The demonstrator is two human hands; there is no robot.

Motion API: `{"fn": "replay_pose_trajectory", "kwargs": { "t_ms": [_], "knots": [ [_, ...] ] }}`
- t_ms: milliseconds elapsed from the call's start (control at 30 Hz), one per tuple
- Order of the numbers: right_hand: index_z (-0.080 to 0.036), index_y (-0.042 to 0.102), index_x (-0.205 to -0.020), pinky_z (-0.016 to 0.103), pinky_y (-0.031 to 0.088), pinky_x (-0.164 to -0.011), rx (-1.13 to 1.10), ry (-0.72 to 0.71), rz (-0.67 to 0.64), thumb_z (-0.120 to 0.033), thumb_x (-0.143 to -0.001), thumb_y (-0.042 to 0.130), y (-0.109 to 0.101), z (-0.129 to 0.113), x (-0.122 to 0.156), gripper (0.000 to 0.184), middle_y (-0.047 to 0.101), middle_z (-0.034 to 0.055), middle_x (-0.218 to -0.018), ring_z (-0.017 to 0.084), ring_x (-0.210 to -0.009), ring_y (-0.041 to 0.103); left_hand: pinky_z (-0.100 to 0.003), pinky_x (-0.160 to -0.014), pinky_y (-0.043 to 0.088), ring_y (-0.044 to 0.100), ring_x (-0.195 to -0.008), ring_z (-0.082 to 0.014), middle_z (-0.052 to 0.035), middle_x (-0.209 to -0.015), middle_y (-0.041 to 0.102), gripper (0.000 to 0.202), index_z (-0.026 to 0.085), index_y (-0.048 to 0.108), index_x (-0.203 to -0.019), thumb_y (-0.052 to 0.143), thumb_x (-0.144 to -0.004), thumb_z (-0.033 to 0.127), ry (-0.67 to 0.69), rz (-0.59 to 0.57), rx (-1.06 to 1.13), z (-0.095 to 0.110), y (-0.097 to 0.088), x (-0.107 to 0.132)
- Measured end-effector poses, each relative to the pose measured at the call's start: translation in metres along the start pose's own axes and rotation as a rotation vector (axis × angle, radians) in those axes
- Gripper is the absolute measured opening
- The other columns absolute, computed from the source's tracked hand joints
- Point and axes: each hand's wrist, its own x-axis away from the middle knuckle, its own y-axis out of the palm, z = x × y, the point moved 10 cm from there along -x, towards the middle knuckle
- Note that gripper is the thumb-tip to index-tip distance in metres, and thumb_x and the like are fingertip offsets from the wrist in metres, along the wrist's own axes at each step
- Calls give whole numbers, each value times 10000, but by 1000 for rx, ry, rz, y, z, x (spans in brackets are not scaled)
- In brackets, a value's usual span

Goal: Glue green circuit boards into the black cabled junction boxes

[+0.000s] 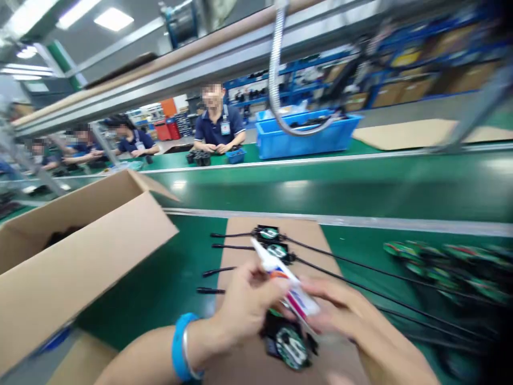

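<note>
My left hand [244, 305], with a blue wristband, and my right hand [340, 313] meet low in the middle. Between them is a white tube [286, 283] with red and blue print, nozzle pointing up and left. The right fingers wrap its lower end; the left fingers pinch near its middle. Just below the hands lies a small black fan part with a green disc [290, 345]. Two more such parts [269, 233] [278, 250] lie farther back on a brown cardboard sheet [308, 235], black cables trailing from them.
An open cardboard box [80, 256] stands at the left. A blurred heap of green-and-black parts [444, 267] lies right. A green conveyor belt [340, 187] runs across; beyond it sit several seated people and a blue bin [304, 136]. A metal hose [276, 69] hangs overhead.
</note>
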Motion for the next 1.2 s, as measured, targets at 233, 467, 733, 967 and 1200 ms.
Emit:
{"fn": "replay_pose_trajectory", "kwargs": {
  "t_ms": [233,467,733,967,1200],
  "knots": [
    [-125,547,-1123,387,512,-780,346,245,-6,-152,-799,536,-3,69,-46,326,653,142,-1015,255,-907,623,-263,-714,503,614,-744,-133,-18,-828,635,308,151,552,-907,682,-802,410,203,-117,-365,19,20,-55],
    [-162,457,-635,286,406,-719,385,557,95,-141,-749,589,-70,230,-61,175,549,38,-698,150,-763,558,-292,-764,487,605,-860,-160,-51,-972,631,162,175,611,-975,548,-885,295,207,-158,-985,15,-24,-33],
    [-133,544,-687,265,378,-654,200,422,-134,-176,-832,504,-33,178,-10,157,575,28,-767,111,-729,529,-371,-744,478,557,-869,-228,-53,-933,590,194,195,550,-917,554,-736,126,209,-340,-1453,-28,-50,30],
    [-170,578,-931,387,473,-744,130,293,-547,-97,-837,530,45,74,87,128,616,87,-899,215,-860,549,-299,-682,461,555,-798,-187,-44,-860,578,127,198,554,-874,439,-928,196,347,-339,-1429,-38,-48,38],
    [-181,545,-1006,285,472,-594,70,17,-331,-57,-853,461,15,53,82,214,636,62,-789,168,-693,569,-235,-557,429,560,-635,-136,-6,-761,568,140,207,525,-954,387,-950,187,381,-263,-1335,-22,-40,56]
  ]
}}
